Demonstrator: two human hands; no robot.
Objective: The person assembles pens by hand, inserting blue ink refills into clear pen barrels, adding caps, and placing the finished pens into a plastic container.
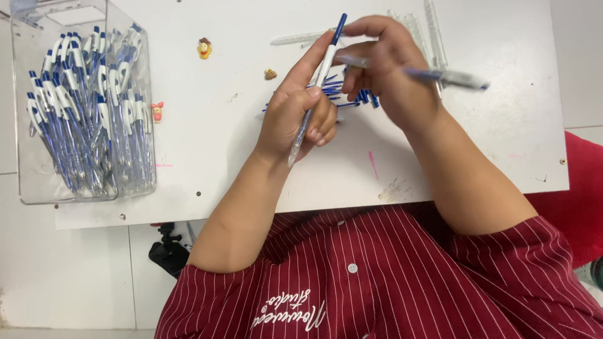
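My left hand (295, 119) grips a blue and white pen (321, 72), which points up and away from me over a white board (213, 107). My right hand (383, 69) is just right of it, its fingers on the pen's upper end, and it also holds a second clear-barrelled pen (449, 76) that sticks out to the right. Under both hands lies a small pile of blue pen refills (333, 94), partly hidden by my fingers.
A clear plastic box (81, 107) full of several finished blue and white pens stands at the left. Small toy figures (204, 48) lie on the board. Clear pen barrels (433, 31) lie at the back right. A black object (168, 254) sits below the board's edge.
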